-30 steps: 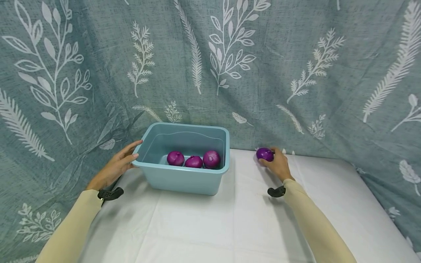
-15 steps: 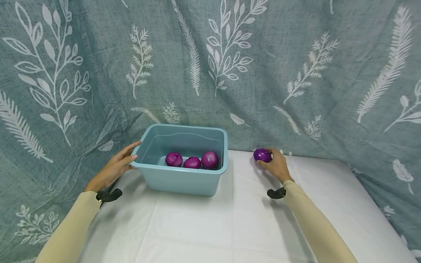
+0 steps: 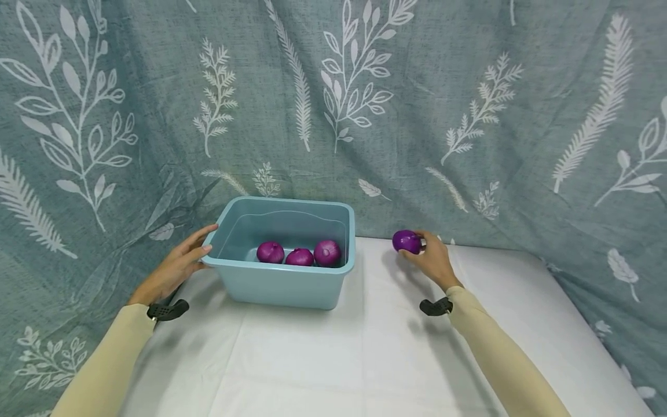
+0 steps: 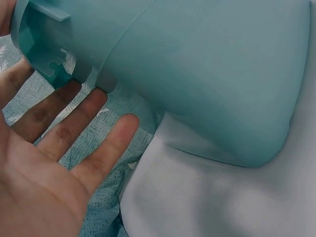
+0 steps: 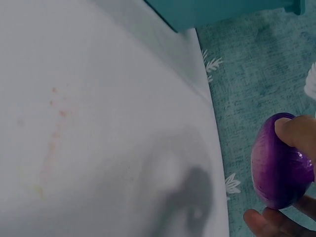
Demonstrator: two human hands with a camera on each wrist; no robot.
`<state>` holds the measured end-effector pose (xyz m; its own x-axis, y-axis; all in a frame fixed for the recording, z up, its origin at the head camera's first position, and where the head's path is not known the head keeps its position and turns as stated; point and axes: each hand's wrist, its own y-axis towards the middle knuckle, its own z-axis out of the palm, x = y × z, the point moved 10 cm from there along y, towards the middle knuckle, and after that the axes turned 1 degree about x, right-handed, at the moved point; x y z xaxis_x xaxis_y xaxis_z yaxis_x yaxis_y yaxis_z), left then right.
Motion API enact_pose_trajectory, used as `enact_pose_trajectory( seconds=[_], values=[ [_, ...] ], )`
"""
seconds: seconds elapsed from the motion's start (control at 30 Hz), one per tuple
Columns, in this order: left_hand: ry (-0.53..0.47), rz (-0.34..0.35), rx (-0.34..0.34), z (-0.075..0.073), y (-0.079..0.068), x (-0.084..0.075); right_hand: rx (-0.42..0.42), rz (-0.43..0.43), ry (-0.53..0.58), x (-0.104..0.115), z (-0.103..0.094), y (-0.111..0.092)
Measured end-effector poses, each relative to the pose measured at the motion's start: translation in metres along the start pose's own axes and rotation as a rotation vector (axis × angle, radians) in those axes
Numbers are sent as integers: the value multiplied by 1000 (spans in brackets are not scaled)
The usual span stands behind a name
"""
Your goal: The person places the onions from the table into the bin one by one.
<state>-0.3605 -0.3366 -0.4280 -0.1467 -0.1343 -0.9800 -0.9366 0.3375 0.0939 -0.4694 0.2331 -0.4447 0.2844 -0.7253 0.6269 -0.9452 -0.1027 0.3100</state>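
Observation:
My right hand (image 3: 435, 262) holds a glossy purple red onion (image 3: 406, 241) between thumb and fingers, right of the tub. In the right wrist view, the thumb lies on top of the onion (image 5: 279, 160) and fingertips (image 5: 254, 221) show below it. A light blue plastic tub (image 3: 281, 284) stands left of centre, with three red onions (image 3: 299, 257) in a row inside. At the tub's left side, my left hand (image 3: 174, 267) touches the rim. In the left wrist view, its fingers (image 4: 74, 123) reach out nearly straight to the outer wall.
White cloth (image 3: 297, 353) covers the table, its back edge meeting a blue-green curtain (image 3: 406, 116) with white leaf prints. Curtain fabric also hangs on the left and right. Each wrist wears a black strap-like device (image 3: 436, 306).
My right hand has raised the red onion slightly and brought it leftward, with its shadow now apart beneath. My left hand stays at the tub's rim. The head view has shifted a little.

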Motion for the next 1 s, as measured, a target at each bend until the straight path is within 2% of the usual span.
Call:
enact_pose_trajectory(
  seconds=[0.47, 1.0],
  values=[
    [1, 0, 6, 2, 0, -1, 18, -48, 38, 47, -6, -7],
    [-15, 13, 5, 0, 2, 1, 14, -175, 111, 115, -12, -21]
  ],
)
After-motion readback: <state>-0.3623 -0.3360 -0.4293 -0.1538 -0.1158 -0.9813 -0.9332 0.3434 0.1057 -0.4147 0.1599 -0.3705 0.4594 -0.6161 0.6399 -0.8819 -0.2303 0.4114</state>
